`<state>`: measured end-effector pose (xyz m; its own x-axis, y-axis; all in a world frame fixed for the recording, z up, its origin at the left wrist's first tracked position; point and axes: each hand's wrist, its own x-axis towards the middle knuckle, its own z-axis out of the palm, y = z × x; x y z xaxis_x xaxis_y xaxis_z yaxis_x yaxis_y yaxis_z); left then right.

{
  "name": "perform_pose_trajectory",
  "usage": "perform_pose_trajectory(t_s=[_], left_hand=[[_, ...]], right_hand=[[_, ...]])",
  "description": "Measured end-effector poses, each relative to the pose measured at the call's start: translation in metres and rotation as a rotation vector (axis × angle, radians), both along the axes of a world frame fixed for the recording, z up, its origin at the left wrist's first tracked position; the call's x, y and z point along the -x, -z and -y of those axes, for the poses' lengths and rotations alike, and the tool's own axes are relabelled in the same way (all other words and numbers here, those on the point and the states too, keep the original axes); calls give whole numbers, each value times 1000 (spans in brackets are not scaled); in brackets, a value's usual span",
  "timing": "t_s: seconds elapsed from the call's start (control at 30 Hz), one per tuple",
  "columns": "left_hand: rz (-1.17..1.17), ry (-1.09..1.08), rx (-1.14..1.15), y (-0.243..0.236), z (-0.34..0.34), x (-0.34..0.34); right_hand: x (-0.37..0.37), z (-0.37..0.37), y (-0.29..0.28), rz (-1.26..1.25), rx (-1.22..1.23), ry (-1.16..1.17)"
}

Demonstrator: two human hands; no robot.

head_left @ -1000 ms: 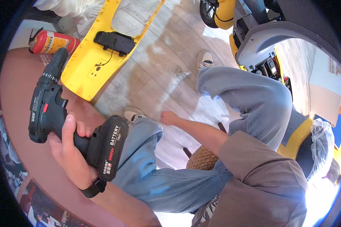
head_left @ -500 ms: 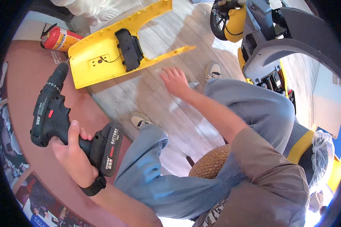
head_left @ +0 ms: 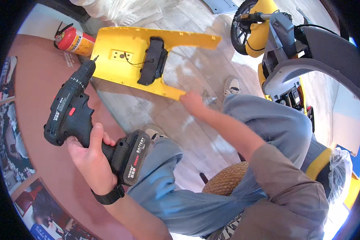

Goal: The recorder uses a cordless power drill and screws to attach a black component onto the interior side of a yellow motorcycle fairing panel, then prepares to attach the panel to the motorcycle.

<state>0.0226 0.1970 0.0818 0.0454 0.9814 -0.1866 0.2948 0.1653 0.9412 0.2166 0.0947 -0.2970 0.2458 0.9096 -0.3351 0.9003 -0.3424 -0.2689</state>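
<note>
My left hand [head_left: 91,158] grips the handle of a black cordless drill [head_left: 74,110], its bit pointing up toward a yellow plastic scooter panel [head_left: 142,56] lying on the floor. A black part [head_left: 152,61] and a thin wire sit on that panel. My right hand [head_left: 193,102] reaches forward and touches the panel's near tip; whether it grips the tip I cannot tell. I sit on a woven stool [head_left: 227,183], knees in blue trousers.
A red fire extinguisher [head_left: 74,41] lies by the panel's far left corner. A yellow and grey scooter [head_left: 292,52] with opened bodywork stands at the right. A reddish-brown curved surface [head_left: 32,100] runs along the left. Clear plastic sheeting [head_left: 120,12] lies at the top.
My right hand has moved across the floor to the yellow panel's near tip. The view has shifted, so panel and scooter sit lower in the picture. The drill stays in my left hand.
</note>
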Motion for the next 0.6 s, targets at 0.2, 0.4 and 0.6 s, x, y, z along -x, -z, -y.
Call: perform_pose_trajectory(t_s=[0.2, 0.4, 0.6], left_hand=[[62, 28, -13, 0, -2, -2], [93, 26, -4, 2, 0, -2], [141, 67, -3, 3, 0, -1]], right_hand=[[86, 94, -13, -141, 46, 144], [132, 189, -32, -137, -5, 129], [103, 158, -27, -188, 77, 98]])
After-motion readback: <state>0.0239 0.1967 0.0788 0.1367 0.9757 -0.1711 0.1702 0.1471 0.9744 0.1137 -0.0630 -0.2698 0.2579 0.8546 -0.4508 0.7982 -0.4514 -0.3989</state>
